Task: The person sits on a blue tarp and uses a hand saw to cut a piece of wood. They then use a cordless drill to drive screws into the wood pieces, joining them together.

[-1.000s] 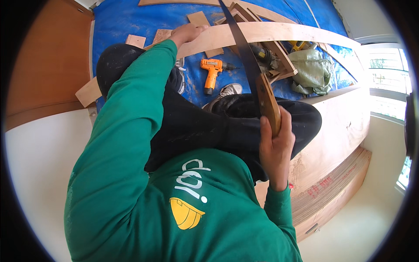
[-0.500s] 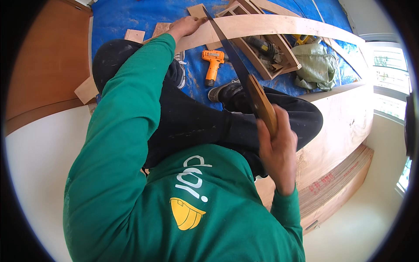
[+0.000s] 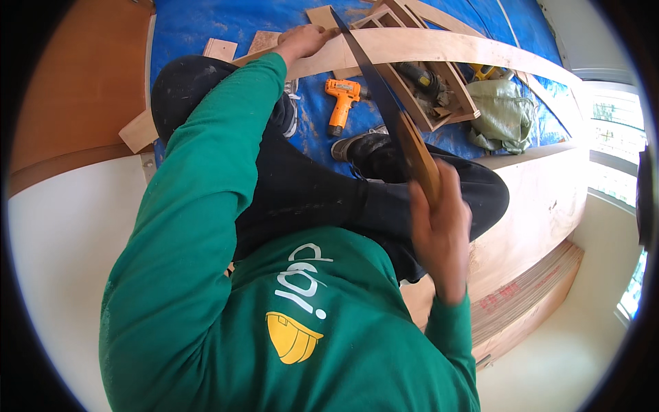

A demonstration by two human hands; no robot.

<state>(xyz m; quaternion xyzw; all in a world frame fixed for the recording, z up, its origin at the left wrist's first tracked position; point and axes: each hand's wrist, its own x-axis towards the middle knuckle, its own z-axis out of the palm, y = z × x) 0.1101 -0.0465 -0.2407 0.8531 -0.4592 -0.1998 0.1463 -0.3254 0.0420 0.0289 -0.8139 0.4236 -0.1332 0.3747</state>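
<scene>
My right hand (image 3: 445, 230) is wrapped round the wooden handle (image 3: 420, 159) of a handsaw, slightly blurred. The dark saw blade (image 3: 374, 86) slants up and away to the left, crossing a long curved plywood strip (image 3: 432, 47) near its left part. Just left of the blade, my left hand (image 3: 307, 41) grips the strip, with fingertips close to the saw. How deep the teeth sit in the wood cannot be made out. Under the strip, an orange cordless drill (image 3: 341, 103) lies on a blue tarp (image 3: 312, 130), between my feet.
An open wooden toolbox (image 3: 439, 110) holding a power tool stands beyond my right leg, beside a green sack (image 3: 504, 113). A large plywood panel (image 3: 532, 199) and stacked boards (image 3: 528, 292) are on the right. Wood offcuts (image 3: 220, 49) lie at the far left, near a brown door (image 3: 82, 89).
The whole view has shifted slightly, so the surroundings sit a little further right. My right hand and the saw have moved only slightly; my left hand keeps its hold on the strip.
</scene>
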